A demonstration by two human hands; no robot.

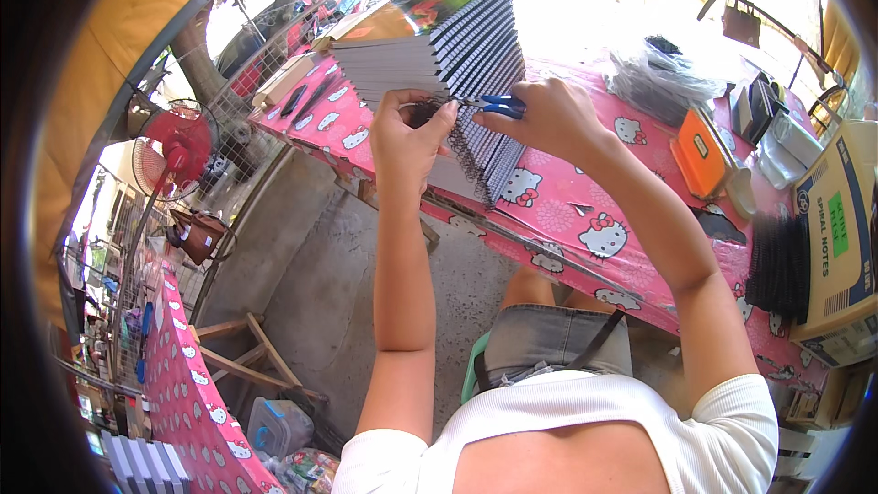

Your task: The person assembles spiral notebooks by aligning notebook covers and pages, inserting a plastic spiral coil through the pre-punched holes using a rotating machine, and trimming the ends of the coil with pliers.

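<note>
A tall stack of spiral notebooks [389, 69] leans on the table, its black coil bindings [476, 41] fanned out in rows toward me. My left hand [410, 133] is closed at the near side of the stack, thumb and fingers pinching the end of a black spiral coil [421, 115]. In my right hand [558, 119] is a pair of blue-handled pliers [501, 106], gripped by the handles. Their jaws point left and meet the coil beside my left fingertips; whether they are closed on the wire is too small to tell. Loose coil ends hang below my hands.
Pink patterned cloth covers the table [549, 220]. To the right lie plastic-wrapped bundles [663, 82], an orange box [700, 154], a bunch of black coils [777, 261] and a cardboard carton [837, 238]. A red fan [176, 148] stands left, above a wooden trestle [256, 357].
</note>
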